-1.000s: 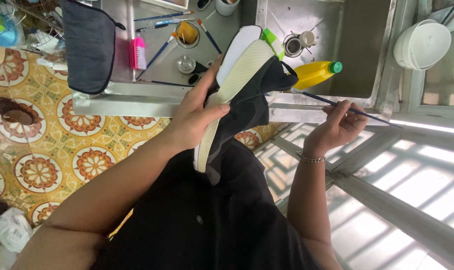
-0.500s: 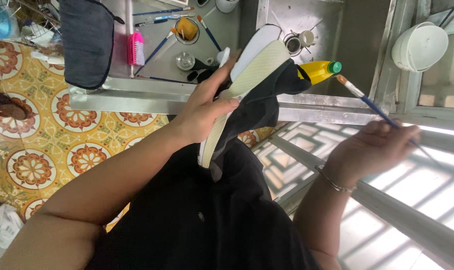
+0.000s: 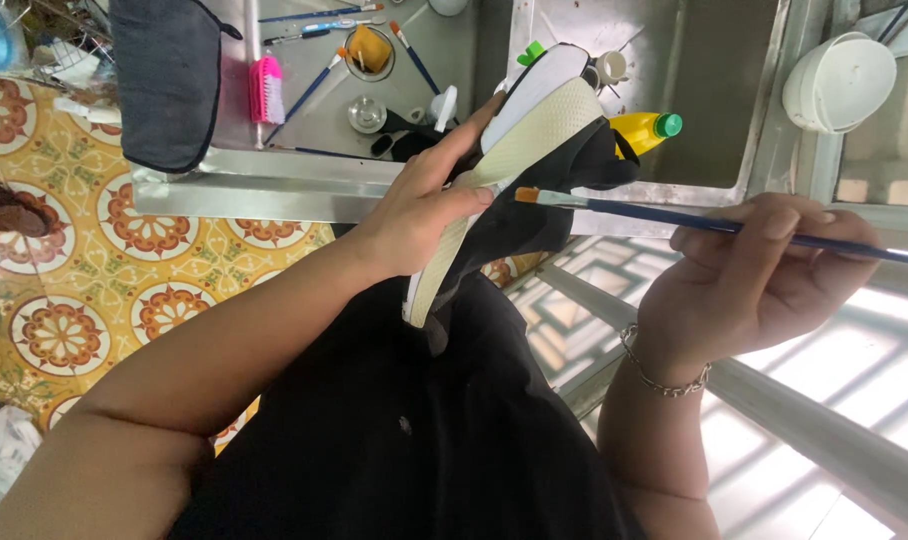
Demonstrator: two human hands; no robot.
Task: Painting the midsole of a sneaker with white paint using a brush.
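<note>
A black shoe [image 3: 534, 190] with a pale sole is clamped sole-up in the left hand [image 3: 424, 205]. A blue-handled brush [image 3: 674, 218], pinched in the right hand [image 3: 754, 270], has been swung back from the side. Its bristles are now brought to the sole's edge, just beside the left grip, so brushing can resume.

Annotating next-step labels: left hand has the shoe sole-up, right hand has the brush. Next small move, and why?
Probably bring the brush tip across to touch the pale sole. The left hand holds the shoe tilted, sole facing the camera; the right hand holds the paintbrush level, with its orange bristles at the sole's edge.
</note>
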